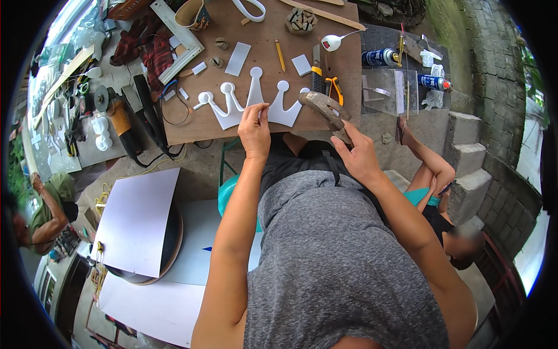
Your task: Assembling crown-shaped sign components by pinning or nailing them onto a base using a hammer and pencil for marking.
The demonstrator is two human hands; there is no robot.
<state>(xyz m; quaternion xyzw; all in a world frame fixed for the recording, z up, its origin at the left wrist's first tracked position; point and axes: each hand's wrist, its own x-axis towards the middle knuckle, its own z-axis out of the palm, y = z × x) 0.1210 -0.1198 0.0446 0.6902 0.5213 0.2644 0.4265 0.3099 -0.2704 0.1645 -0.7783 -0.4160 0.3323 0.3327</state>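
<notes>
In the head view, the left hand presses its bent fingertips on the white crown cutout, lying at upper centre on the brown worktop. The right hand is closed around a hammer just right of the crown.

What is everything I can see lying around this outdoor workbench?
crown cutout: one, white, near edge of the board, under the left fingertips
board: one, brown, the work surface
hammer: one, rusty brown, in the right hand
pencil: one, yellow, mid-board
spoon: one, white, far right of the board
spray cans: two, blue, right of the board
clear box: one, see-through, beside the cans
grinder: one, yellow and black, left of the board
white sheet: one, lower left
left hand: pressing on the crown
right hand: gripping the hammer
</notes>
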